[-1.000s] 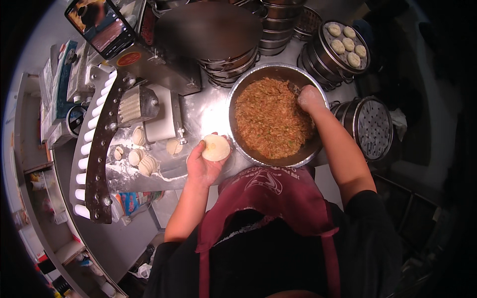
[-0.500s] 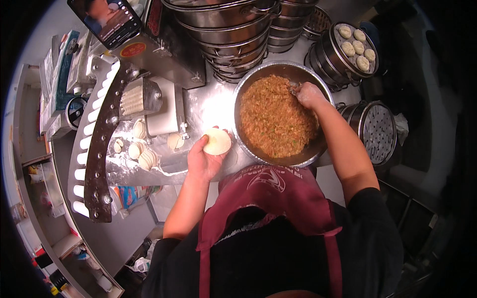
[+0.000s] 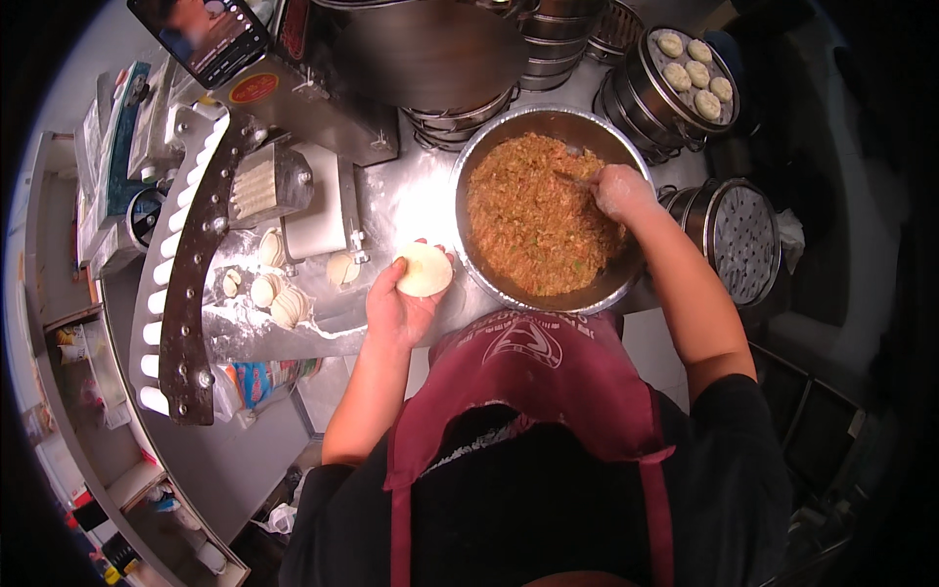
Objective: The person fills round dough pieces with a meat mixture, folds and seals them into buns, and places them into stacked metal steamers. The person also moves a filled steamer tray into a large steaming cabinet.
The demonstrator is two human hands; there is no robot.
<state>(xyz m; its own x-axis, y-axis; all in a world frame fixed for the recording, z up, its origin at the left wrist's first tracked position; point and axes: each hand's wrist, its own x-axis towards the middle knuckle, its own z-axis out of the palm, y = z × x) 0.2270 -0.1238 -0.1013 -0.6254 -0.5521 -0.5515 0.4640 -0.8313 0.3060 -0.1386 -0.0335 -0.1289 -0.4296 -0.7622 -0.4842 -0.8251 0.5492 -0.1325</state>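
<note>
My left hand [image 3: 399,305] holds a round, pale dough wrapper [image 3: 424,271], thumb on its edge and fingers beneath. Over the right side of a large metal bowl [image 3: 466,245], my right hand [image 3: 622,193] is closed around a thin utensil [image 3: 575,179]. That utensil's far end reaches into the orange-brown minced filling [image 3: 538,230], so its exact kind is hidden. More dough wrappers [image 3: 289,308] lie in a floury, overlapping pile on the steel worktop, left of my left hand.
A steamer tier [image 3: 675,73] at the far right carries several filled buns; another perforated steamer [image 3: 743,240] stands nearer. At the back, a large round metal item [image 3: 430,54] is blurred above stacked steamers. A roller machine [image 3: 186,264] and a phone [image 3: 201,39] are on the left.
My right hand has shifted slightly toward me, and the utensil shows more in the filling. At the back, the top of the steamer stack is now tilted and blurred. My left hand still holds the wrapper.
</note>
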